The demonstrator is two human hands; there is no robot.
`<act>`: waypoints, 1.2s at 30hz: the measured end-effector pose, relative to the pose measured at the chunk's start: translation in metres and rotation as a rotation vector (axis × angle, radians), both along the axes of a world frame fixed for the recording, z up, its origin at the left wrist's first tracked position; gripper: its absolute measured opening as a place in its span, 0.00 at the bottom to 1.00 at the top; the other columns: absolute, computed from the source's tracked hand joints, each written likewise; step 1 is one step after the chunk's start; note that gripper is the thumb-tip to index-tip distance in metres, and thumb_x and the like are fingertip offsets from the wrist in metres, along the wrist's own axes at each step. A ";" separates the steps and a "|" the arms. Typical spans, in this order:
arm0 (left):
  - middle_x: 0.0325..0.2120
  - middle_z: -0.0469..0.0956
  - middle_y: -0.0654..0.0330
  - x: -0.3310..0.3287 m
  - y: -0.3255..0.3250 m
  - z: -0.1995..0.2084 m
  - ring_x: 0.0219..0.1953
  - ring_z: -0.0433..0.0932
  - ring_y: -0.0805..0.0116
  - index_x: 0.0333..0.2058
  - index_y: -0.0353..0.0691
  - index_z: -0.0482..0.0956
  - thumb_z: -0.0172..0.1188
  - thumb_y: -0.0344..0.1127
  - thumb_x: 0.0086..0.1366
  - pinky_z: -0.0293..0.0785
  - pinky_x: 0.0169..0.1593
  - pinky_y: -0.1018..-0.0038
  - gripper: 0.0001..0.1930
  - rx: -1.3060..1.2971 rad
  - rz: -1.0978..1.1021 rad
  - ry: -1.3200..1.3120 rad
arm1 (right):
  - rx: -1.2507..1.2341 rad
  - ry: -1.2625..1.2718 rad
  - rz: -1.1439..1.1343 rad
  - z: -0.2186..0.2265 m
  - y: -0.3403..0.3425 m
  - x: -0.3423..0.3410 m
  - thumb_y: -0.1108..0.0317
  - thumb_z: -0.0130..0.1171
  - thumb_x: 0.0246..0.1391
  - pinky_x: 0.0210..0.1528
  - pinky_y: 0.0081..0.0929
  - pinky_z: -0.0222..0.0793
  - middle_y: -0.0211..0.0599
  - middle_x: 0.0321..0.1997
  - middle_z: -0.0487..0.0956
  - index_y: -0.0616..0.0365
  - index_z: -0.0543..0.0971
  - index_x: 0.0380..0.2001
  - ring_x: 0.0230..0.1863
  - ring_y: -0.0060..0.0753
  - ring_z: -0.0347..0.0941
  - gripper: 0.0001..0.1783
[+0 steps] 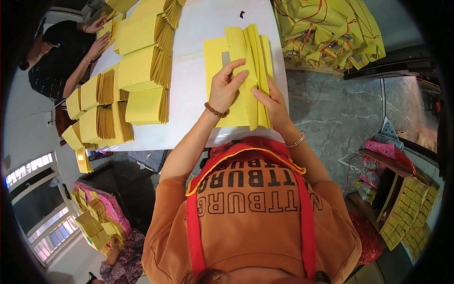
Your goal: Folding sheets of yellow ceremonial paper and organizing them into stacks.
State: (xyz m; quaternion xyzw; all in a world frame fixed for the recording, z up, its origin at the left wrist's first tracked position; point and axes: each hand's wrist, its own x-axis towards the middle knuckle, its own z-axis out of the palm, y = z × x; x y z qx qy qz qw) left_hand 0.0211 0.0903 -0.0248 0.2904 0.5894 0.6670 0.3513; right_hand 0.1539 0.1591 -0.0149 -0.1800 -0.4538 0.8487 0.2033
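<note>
A stack of yellow paper sheets (215,52) lies on the white table in front of me, a small silver rectangle (225,58) showing on its face. Several sheets at the right are bent up into an upright, folded layer (251,52). My left hand (223,87), with a brown bead bracelet at the wrist, rests over the stack; its index finger and thumb are apart and point at the raised fold. At the fold's right side my right hand (275,106) grips the folded sheets, thumb in front and the other fingers partly hidden behind the paper.
Folded yellow paper bundles (137,68) stand in rows along the table's left part. Across there, a person (61,57) handles yellow paper; another sits at lower left. Yellow bundles tied with red string (331,33) are heaped at upper right. A small black scrap (242,14) lies on the table (189,75).
</note>
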 end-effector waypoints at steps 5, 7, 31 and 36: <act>0.19 0.65 0.73 0.010 0.008 0.009 0.18 0.58 0.87 0.51 0.38 0.69 0.52 0.25 0.59 0.55 0.21 0.87 0.19 0.105 0.131 0.048 | 0.051 -0.022 -0.010 0.000 -0.001 -0.002 0.74 0.50 0.54 0.51 0.20 0.63 0.32 0.50 0.69 0.61 0.59 0.58 0.49 0.21 0.66 0.27; 0.21 0.67 0.72 0.012 0.010 0.011 0.18 0.58 0.86 0.51 0.38 0.70 0.52 0.26 0.59 0.57 0.22 0.87 0.19 0.163 0.217 0.144 | 0.055 -0.024 -0.019 0.002 -0.002 -0.002 0.74 0.51 0.54 0.51 0.20 0.63 0.33 0.50 0.69 0.61 0.60 0.57 0.49 0.21 0.66 0.27; 0.25 0.70 0.69 0.008 0.002 0.012 0.16 0.58 0.84 0.48 0.40 0.72 0.53 0.25 0.57 0.57 0.19 0.84 0.18 0.029 0.055 0.165 | 0.127 -0.077 -0.094 -0.001 -0.004 -0.003 0.65 0.41 0.62 0.55 0.19 0.57 0.35 0.53 0.67 0.65 0.58 0.60 0.52 0.21 0.62 0.25; 0.23 0.69 0.70 0.006 0.001 0.001 0.19 0.60 0.85 0.43 0.39 0.76 0.56 0.28 0.58 0.58 0.21 0.84 0.12 0.013 0.048 0.142 | 0.158 -0.086 -0.096 0.001 -0.005 -0.005 0.66 0.43 0.60 0.55 0.19 0.57 0.35 0.53 0.67 0.65 0.57 0.60 0.53 0.22 0.62 0.26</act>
